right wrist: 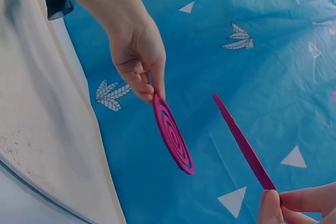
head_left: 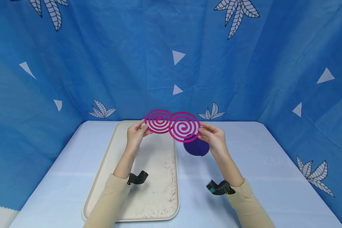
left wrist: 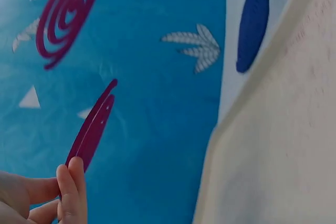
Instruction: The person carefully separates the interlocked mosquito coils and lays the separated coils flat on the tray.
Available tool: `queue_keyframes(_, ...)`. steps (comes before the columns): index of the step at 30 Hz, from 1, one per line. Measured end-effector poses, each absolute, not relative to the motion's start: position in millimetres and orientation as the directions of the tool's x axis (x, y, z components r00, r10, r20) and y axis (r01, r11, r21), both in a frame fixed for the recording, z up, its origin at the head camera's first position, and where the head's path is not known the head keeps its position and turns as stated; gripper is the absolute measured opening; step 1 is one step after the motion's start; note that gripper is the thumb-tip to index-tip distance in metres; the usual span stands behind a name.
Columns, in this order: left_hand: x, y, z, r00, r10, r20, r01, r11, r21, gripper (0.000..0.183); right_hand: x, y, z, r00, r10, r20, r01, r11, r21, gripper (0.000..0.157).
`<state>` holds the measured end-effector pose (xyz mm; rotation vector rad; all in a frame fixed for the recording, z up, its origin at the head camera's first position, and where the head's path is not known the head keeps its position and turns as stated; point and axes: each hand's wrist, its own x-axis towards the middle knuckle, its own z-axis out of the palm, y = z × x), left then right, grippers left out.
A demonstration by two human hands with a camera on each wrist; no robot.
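Note:
My left hand (head_left: 135, 134) pinches a magenta spiral mosquito coil (head_left: 158, 120) at its outer left edge. A second magenta mosquito coil (head_left: 183, 127) is pinched at its right edge by my right hand (head_left: 215, 139). Both are held up off the table. From the head view the two coils overlap slightly; both wrist views show a gap between them. In the right wrist view the right hand's coil (right wrist: 244, 142) appears edge-on. A dark purple spiral disc (head_left: 196, 147) lies on the table below the right coil, partly hidden by it.
A cream tray (head_left: 148, 190) with speckled marks lies under my left arm, on a white table (head_left: 273, 177). Blue cloth (head_left: 148, 63) with leaf and triangle prints stands behind the table and at both sides. Each wrist wears a black camera mount (head_left: 138, 178).

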<state>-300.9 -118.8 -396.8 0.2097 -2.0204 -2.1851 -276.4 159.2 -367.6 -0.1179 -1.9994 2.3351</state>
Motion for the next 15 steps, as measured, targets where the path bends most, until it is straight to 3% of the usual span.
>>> queue_keyframes(9,-319,-160,-437,-0.916,-0.401,0.020,0.070,-0.108,0.992,0.041,-279,153,-378,-0.995,0.093,-0.039,0.025,-0.152,-0.988,0.036)
queue_keyframes(15,-328,-182,-464,-0.858,-0.511,0.057,0.062,0.007,0.998,0.036,-282,146,-385,-0.996,0.080,-0.027,0.015,-0.145,-0.989,0.036)
